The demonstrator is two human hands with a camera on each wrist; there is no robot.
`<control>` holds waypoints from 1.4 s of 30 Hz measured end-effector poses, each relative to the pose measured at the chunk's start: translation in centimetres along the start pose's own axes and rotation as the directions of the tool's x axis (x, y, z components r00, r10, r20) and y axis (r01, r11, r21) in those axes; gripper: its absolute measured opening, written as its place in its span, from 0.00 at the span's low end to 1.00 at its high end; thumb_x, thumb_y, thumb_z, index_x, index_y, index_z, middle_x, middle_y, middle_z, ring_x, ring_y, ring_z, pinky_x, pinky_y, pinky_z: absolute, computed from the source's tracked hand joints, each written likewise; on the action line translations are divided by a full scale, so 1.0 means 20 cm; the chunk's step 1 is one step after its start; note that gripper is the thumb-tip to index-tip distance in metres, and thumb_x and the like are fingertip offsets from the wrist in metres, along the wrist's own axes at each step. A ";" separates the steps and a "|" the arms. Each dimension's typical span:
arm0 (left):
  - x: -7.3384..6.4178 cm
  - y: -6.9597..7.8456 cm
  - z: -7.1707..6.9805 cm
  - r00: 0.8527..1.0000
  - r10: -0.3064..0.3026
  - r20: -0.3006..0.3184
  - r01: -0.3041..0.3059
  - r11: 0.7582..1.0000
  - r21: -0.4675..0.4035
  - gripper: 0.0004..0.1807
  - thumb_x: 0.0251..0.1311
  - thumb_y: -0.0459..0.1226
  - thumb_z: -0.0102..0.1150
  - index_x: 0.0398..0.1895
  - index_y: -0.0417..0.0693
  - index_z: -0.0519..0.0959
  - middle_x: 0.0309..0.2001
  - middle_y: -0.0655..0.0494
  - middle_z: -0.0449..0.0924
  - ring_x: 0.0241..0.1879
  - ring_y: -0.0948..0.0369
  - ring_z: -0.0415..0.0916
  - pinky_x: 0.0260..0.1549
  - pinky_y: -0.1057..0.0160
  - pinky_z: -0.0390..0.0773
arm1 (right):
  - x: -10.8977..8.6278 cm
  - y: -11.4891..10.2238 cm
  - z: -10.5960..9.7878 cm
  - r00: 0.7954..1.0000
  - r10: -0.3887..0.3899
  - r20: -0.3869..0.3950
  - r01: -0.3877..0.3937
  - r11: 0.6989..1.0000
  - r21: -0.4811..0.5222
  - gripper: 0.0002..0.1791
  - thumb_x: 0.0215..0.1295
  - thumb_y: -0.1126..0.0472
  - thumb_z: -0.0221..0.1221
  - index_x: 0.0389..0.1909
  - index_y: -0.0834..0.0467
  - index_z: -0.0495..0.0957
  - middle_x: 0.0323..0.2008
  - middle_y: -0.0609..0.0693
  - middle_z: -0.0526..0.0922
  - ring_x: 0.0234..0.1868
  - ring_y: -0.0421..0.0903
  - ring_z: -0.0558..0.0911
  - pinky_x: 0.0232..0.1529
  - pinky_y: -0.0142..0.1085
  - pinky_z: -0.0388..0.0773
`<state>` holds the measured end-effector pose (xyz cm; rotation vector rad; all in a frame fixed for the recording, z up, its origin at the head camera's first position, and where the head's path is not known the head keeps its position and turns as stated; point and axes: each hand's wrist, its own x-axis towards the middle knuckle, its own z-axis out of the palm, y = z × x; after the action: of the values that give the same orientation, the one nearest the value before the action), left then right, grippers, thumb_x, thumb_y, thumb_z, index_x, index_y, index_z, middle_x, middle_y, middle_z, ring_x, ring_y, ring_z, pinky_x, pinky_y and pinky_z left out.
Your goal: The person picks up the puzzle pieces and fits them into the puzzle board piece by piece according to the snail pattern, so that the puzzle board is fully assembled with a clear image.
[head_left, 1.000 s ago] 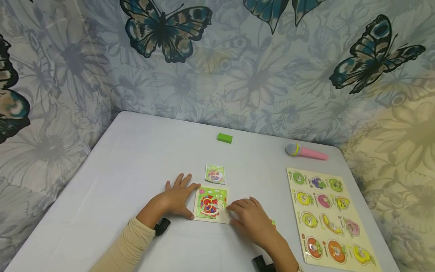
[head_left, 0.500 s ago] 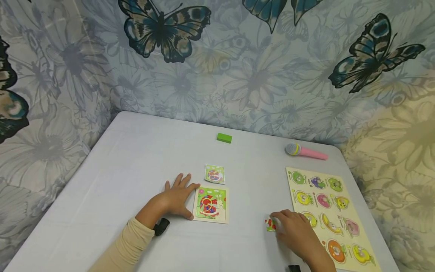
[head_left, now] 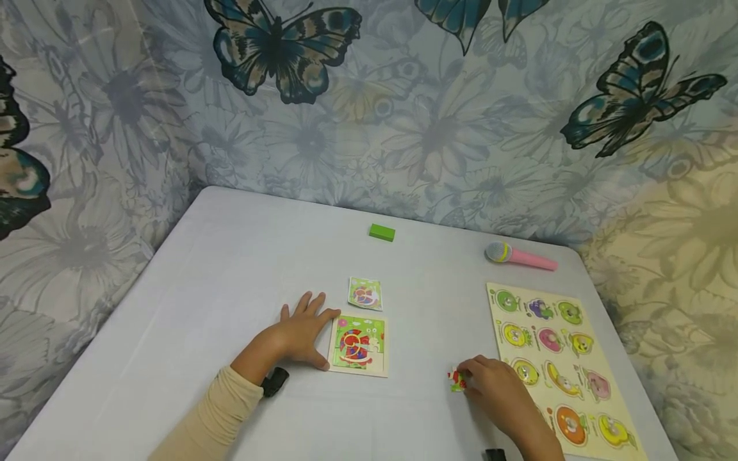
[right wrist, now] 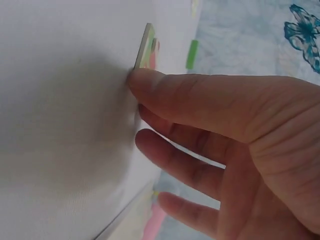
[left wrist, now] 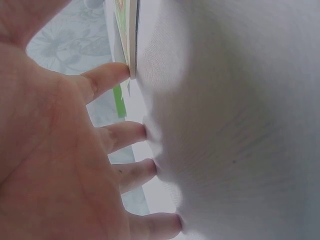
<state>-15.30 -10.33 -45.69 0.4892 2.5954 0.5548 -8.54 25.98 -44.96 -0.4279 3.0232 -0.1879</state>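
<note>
A small square jigsaw puzzle board (head_left: 380,371) lies on the table, showing a red creature with a spiral body on green; a pale gap shows at the picture's right side. My left hand (head_left: 296,334) spreads its fingers beside it, with index fingertip and thumb touching its left edge. In the left wrist view the index finger (left wrist: 106,80) meets the board's side while the other fingertips rest on the table. To the right, my right hand (head_left: 500,396) pinches a red and green puzzle piece (head_left: 457,380) by its right side; the piece is partly hidden.
Just behind the puzzle lies a small picture card (head_left: 365,294) with a similar design. A green block (head_left: 382,232) and a pink toy microphone (head_left: 527,257) lie farther back. A large fruit board (head_left: 539,390) lies right, partly under my right forearm.
My right hand has moved from the puzzle board's right edge rightward to the loose puzzle piece, and its fingers now close on it. My left hand has stayed in place.
</note>
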 end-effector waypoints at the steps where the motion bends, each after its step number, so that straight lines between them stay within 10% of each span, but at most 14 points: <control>1: 0.00 0.00 0.00 1.000 0.001 0.003 -0.001 1.000 -0.002 0.54 0.37 0.50 0.80 0.72 0.57 0.62 0.77 0.42 0.43 0.76 0.40 0.33 0.62 0.25 0.42 | 0.00 -0.01 0.00 1.000 -0.005 -0.002 0.005 1.000 -0.003 0.16 0.43 0.67 0.74 0.36 0.53 0.83 0.34 0.43 0.83 0.38 0.45 0.82 0.45 0.45 0.78; 7: 0.00 0.00 -0.02 1.000 -0.003 0.002 0.003 1.000 0.002 0.54 0.37 0.50 0.80 0.72 0.57 0.62 0.77 0.42 0.42 0.76 0.40 0.32 0.62 0.25 0.41 | 0.06 -0.13 -0.01 0.991 -0.094 -0.098 0.096 0.995 0.013 0.16 0.44 0.66 0.75 0.36 0.55 0.83 0.39 0.46 0.84 0.45 0.47 0.83 0.50 0.44 0.78; 19: 0.00 0.00 -0.02 1.000 -0.003 0.005 0.003 1.000 -0.004 0.54 0.37 0.50 0.80 0.72 0.57 0.62 0.77 0.42 0.42 0.76 0.40 0.32 0.62 0.25 0.40 | 0.24 -0.49 0.06 0.909 -0.373 -0.186 0.360 0.928 -0.101 0.14 0.47 0.59 0.74 0.37 0.50 0.86 0.37 0.43 0.87 0.40 0.41 0.83 0.51 0.41 0.75; 42: -0.02 -0.02 0.02 1.000 0.000 -0.010 0.000 1.000 -0.022 0.53 0.35 0.49 0.81 0.70 0.56 0.65 0.76 0.40 0.45 0.75 0.38 0.35 0.62 0.25 0.43 | 0.25 -0.55 0.12 0.896 -0.430 -0.107 0.409 0.896 -0.174 0.12 0.54 0.56 0.70 0.41 0.51 0.87 0.39 0.44 0.84 0.43 0.44 0.80 0.52 0.41 0.76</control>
<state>-14.83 -10.77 -46.09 0.4799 2.5962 0.5869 -10.15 13.91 -46.26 -1.1320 3.0464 -0.0192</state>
